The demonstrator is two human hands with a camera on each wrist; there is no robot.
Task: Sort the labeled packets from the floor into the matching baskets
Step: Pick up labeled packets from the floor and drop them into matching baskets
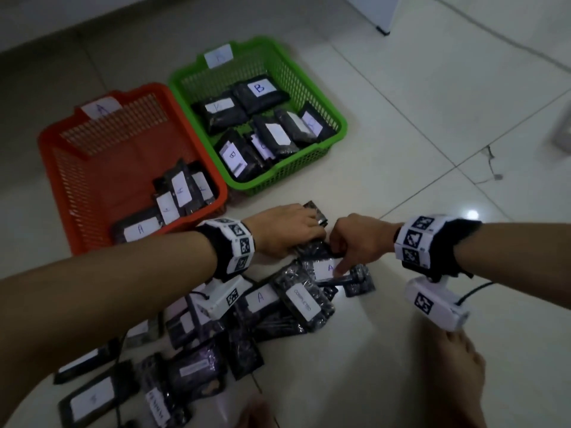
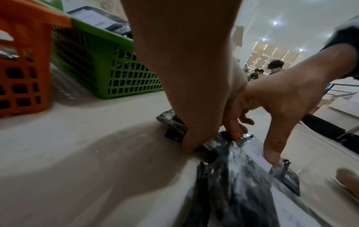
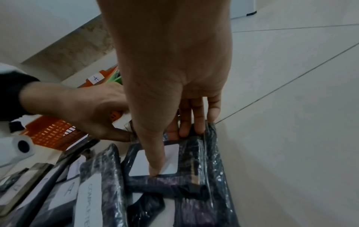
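Note:
My right hand [image 1: 338, 257] grips a black packet with a white "A" label [image 1: 323, 270] at the far end of the floor pile. Its thumb [image 3: 155, 169] presses the label [image 3: 170, 159] and its fingers [image 3: 194, 126] curl over the far edge. Just left of it, my left hand [image 1: 306, 233] pinches another black packet [image 1: 316, 213] between thumb [image 2: 189, 145] and fingers [image 2: 235, 132]; that packet's label is hidden. The orange basket [image 1: 49, 149] tagged A and the green basket [image 1: 338, 122] tagged B stand beyond, both holding several packets.
Several more black packets lie in a pile [image 1: 216, 335] towards me, one labelled "A" [image 1: 261, 299], one "COMPLETED" [image 1: 302, 299]. A bare foot [image 1: 457, 375] rests at the lower right. A white cabinet [image 1: 380, 10] stands far back. Bare tile lies to the right.

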